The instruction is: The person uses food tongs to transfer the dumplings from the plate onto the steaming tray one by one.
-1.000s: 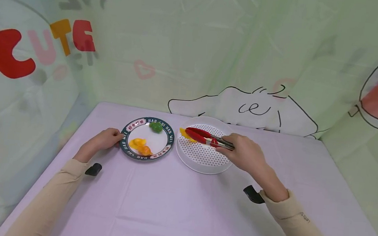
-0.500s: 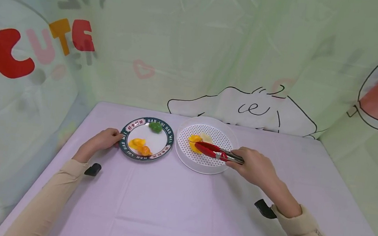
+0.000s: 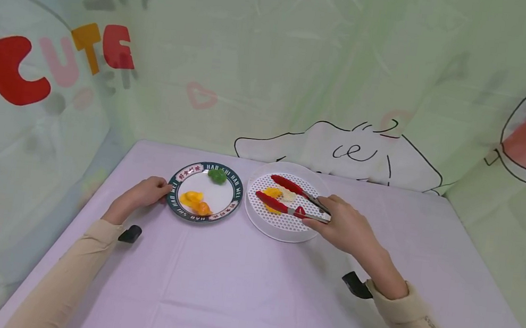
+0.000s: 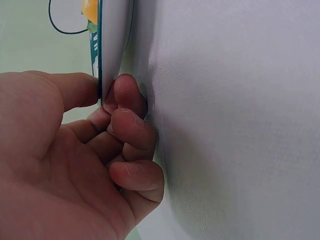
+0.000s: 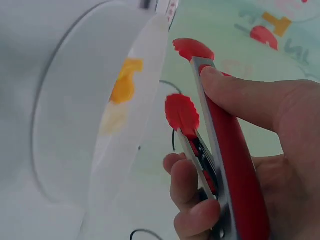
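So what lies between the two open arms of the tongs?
In the head view, the yellow piece and pale piece lie between the tongs arms, on the white strainer.

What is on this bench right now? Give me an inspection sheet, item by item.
Surface: table under a lilac cloth.
Job's things: red tongs, arms apart over a yellow piece and a pale piece in the white perforated tray; rimmed plate with two orange-yellow pieces and a green piece.
Clutter: nothing seen.
Hands: left hand pinches the plate's edge; right hand grips the tongs.
Cables: nothing seen; a black wrist mount under each sleeve.
Surroundings: green printed curtain on all sides.
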A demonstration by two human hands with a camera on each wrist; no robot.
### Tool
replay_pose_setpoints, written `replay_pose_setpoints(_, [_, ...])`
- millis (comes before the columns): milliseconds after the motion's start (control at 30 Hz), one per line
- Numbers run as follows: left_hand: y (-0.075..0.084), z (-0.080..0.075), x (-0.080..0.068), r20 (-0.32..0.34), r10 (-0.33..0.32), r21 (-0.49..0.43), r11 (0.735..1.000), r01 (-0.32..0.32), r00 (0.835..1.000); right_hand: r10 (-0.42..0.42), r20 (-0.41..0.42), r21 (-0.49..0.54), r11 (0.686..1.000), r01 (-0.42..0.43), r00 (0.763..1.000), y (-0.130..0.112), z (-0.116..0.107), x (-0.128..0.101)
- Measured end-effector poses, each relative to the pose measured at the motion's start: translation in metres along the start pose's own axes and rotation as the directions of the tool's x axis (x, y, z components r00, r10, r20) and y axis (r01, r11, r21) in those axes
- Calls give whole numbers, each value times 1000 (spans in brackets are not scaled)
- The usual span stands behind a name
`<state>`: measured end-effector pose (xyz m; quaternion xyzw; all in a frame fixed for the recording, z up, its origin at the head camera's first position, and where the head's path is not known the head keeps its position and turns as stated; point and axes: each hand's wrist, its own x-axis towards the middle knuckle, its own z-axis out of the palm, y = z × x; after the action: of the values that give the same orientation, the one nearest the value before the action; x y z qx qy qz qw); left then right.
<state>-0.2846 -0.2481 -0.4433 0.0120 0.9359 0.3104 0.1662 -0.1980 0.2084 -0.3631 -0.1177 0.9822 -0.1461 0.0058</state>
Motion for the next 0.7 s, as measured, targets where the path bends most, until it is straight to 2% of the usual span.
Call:
replay_pose_setpoints(167, [0, 0, 0, 4, 1, -2, 1000, -1, 1000, -17, 31, 12, 1000, 17, 999, -28, 5, 24])
replay_pose_setpoints(367, [0, 0, 2, 9, -12, -13, 1000, 12, 1000, -32, 77, -14, 999, 33, 996, -63, 17, 66])
replay_pose_setpoints(533, [1, -2, 2, 7, -12, -12, 1000, 12, 1000, -54, 105, -87, 994, 63, 993, -88, 31, 94])
replay_pose_setpoints(700, [1, -1, 2, 9, -14, -4, 1000, 14, 1000, -75, 138, -166, 981, 98, 988, -104, 45, 108])
